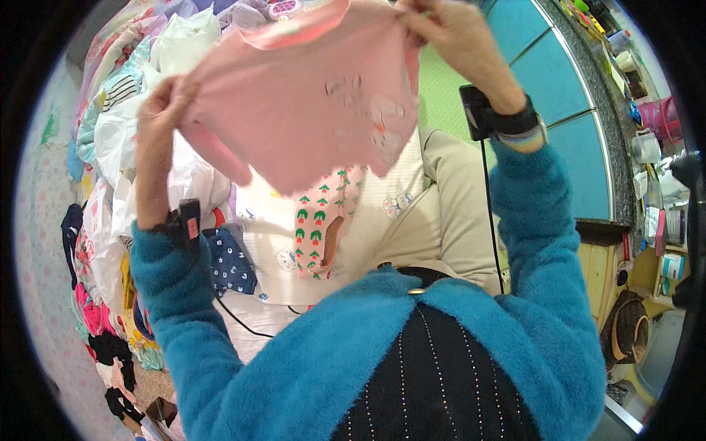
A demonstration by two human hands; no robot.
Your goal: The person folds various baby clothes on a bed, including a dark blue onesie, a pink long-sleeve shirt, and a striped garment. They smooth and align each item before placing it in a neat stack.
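A pink long-sleeved top (276,105) with a printed animal figure and some lettering hangs stretched out in the air between both hands. My left hand (167,102) pinches it near one shoulder. The opposite shoulder is gripped by my right hand (436,25) at the upper edge of the view. Its neckline faces away from me, and the hem hangs towards my lap. Below it, partly covered, a pink garment with a green plant print (314,237) lies on a cream sheet with bear drawings (265,220).
White plastic bags (118,143) and heaped clothes (99,314) line the left side. A navy printed cloth (229,262) lies by my left forearm. On the right are blue cabinet doors (568,165) under a stone counter (612,138) crowded with items. A black cable (488,209) runs from my right wrist.
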